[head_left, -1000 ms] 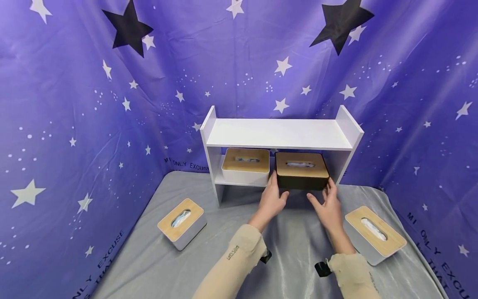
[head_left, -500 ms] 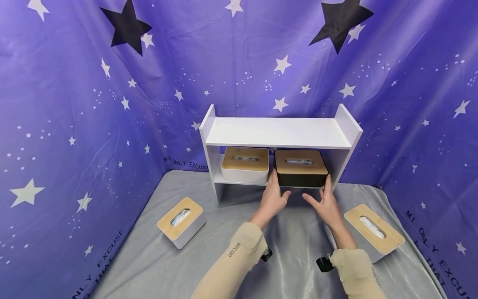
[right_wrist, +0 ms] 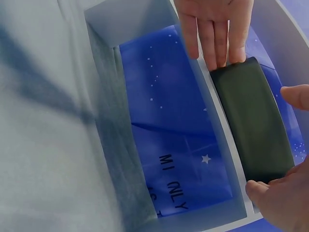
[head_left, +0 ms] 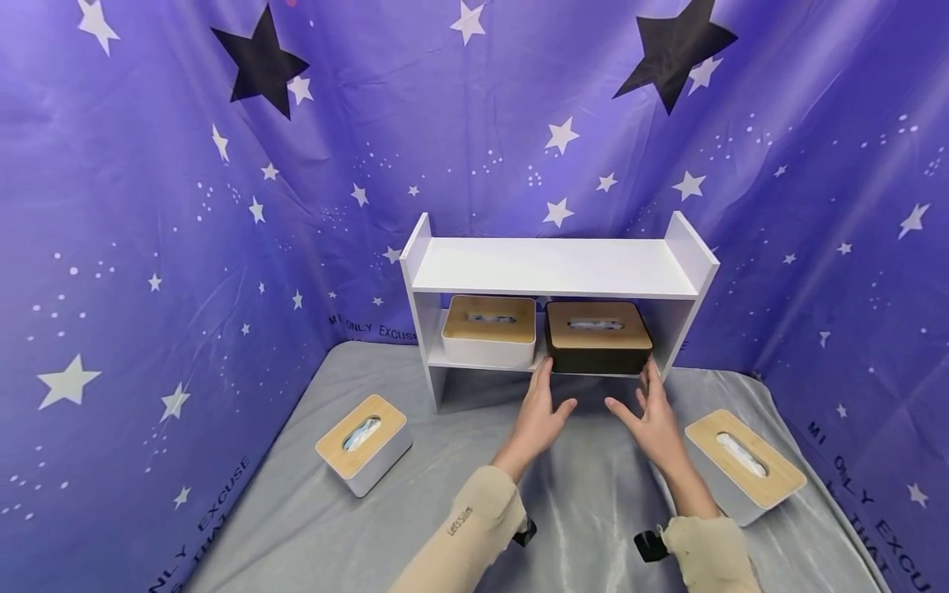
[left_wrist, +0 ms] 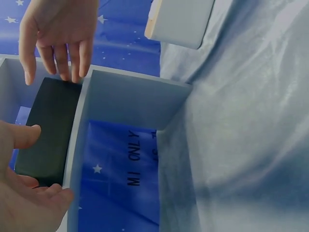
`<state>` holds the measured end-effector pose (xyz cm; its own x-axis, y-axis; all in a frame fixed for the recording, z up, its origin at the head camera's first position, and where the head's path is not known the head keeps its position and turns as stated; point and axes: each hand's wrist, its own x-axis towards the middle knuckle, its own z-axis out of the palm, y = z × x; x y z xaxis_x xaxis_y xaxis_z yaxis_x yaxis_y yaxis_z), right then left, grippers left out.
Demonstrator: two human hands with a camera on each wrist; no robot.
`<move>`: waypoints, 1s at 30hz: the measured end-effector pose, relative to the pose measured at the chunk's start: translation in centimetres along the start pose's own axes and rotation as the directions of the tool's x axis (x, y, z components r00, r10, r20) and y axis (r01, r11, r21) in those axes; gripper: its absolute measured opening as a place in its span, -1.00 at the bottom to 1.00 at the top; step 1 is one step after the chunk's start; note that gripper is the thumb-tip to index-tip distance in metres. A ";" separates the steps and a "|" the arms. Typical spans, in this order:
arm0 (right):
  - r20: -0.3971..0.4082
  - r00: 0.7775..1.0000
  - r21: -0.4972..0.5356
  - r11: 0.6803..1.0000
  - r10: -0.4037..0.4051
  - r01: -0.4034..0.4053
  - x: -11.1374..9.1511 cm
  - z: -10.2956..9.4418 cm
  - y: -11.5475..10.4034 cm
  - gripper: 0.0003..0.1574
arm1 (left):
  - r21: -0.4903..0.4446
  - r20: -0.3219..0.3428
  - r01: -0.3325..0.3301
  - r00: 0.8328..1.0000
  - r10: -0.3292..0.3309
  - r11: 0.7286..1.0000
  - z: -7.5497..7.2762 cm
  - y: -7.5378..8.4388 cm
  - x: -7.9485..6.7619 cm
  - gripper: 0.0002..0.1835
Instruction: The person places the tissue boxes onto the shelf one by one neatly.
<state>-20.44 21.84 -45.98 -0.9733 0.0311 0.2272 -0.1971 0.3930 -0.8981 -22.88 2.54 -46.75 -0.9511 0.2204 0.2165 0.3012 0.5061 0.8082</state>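
A black tissue box [head_left: 600, 360] with a wooden lid rests on the lower board of a small white shelf [head_left: 552, 268], its front face close to the board's front edge. My left hand [head_left: 535, 422] is at the box's left front corner, fingers extended and thumb spread. At the right front corner is my right hand [head_left: 656, 424], its fingers reaching up to the box's end. Neither hand wraps round it. In the left wrist view the plain black front [left_wrist: 50, 125] lies between both hands. To its left on the same board stands a white tissue box [head_left: 489, 350].
Another white tissue box [head_left: 363, 445] with a wooden lid sits on the grey cloth [head_left: 460, 461] at left. A similar white box [head_left: 745, 468] is at right, beside my right forearm. The shelf's upper board and side panels frame the boxes. A purple starry curtain [head_left: 474, 165] hangs behind.
The black tissue box has slid slightly back onto the lower board, whose front edge now shows beneath it. My left fingertips have drawn down and back from the box's side to its lower corner.
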 end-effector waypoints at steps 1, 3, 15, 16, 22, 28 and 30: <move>0.002 1.000 -0.004 1.000 0.003 -0.003 -0.2 0.1 0.0 0.29 | -0.007 -0.001 -0.009 1.000 0.009 1.000 0.0 -0.1 -0.1 -0.18; 0.007 1.000 -0.008 1.000 0.003 -0.003 -0.5 0.3 0.0 0.28 | -0.014 -0.008 -0.026 1.000 0.025 1.000 0.2 -0.3 -0.4 -0.19; 0.057 0.998 -0.009 1.000 -0.025 0.026 -1.2 2.0 1.0 0.22 | -0.001 0.019 -0.007 1.000 0.007 1.000 0.7 -1.1 -2.0 -0.24; 0.065 0.998 -0.016 1.000 -0.020 0.021 -1.2 2.2 1.1 0.21 | 0.000 0.026 -0.007 1.000 0.007 1.000 0.8 -1.2 -2.1 -0.25; 0.112 0.993 -0.046 0.999 -0.023 0.029 -1.7 3.0 1.3 0.15 | 0.040 0.048 -0.039 0.998 0.037 0.998 1.4 -2.1 -2.7 -0.31; 0.146 0.984 -0.070 0.991 -0.099 0.111 -2.3 3.8 1.7 -0.03 | 0.045 0.080 -0.049 0.996 0.045 0.998 1.6 -3.1 -3.1 -0.34; 0.164 0.980 -0.074 0.990 -0.109 0.123 -2.3 4.1 1.9 -0.09 | 0.047 0.084 -0.049 0.995 0.045 0.998 1.6 -3.4 -3.2 -0.35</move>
<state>-19.04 18.73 -49.77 -0.9519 -0.1630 0.2593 -0.3059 0.4604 -0.8333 -20.74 1.49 -51.09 -0.9273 0.3125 0.2060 0.3508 0.5335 0.7696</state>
